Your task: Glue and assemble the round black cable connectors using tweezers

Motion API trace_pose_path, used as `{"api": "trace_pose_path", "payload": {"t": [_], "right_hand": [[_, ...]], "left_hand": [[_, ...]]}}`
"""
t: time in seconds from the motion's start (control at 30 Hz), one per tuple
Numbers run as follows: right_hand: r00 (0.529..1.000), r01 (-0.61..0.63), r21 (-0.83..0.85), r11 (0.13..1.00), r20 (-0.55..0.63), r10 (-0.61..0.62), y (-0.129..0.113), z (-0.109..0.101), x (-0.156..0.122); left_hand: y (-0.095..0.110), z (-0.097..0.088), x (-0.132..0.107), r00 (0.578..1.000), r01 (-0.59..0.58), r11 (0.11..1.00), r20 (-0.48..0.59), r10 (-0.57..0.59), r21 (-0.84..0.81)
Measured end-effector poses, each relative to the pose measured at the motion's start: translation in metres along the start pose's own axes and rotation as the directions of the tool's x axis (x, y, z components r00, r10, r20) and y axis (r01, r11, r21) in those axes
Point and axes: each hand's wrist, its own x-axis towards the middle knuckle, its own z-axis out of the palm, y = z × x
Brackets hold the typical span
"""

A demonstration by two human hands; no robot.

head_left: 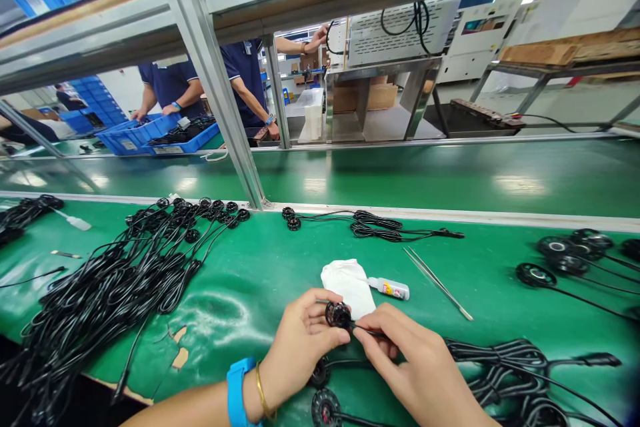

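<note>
My left hand (pixel 293 343), with a blue wristband and a gold bangle, pinches a small black round cable head (pixel 338 314) between thumb and fingers. Right beside it, my right hand (pixel 417 363) is closed on the thin black cable (pixel 369 331) where it leaves the head. Just beyond the hands lie a folded white tissue (pixel 349 280) and a small glue-like bottle (pixel 393 288) with a white tip. Another round cable head (pixel 326 407) rests on the green bench below my hands. Metal tweezers (pixel 438 282) lie to the right of the bottle.
A big pile of bundled cables (pixel 115 293) covers the left bench; more bundles (pixel 505 367) lie at right. Several round heads (pixel 560 253) sit far right. A metal post (pixel 213 73) rises ahead, before a green conveyor belt (pixel 425 173). Two co-workers stand beyond, near blue bins (pixel 140 133).
</note>
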Motion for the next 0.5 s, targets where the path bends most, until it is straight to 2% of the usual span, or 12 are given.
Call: {"api": "trace_pose_path", "payload": {"t": [0.3,0.5], "right_hand": [[1.0,0.005,-0.12,0.993,0.013,-0.004,0.0059,0.0058,-0.0054],[0.999,0.04,-0.102,0.994,0.037,-0.037,0.0027,0.0016,0.0004]], "left_hand": [[-0.01,0.0025,0.0002,0.999,0.026,1.0,0.019,-0.027,0.016],[-0.0089,0.0014,0.0008,0.999,0.03,0.998,0.017,-0.029,-0.057]]}}
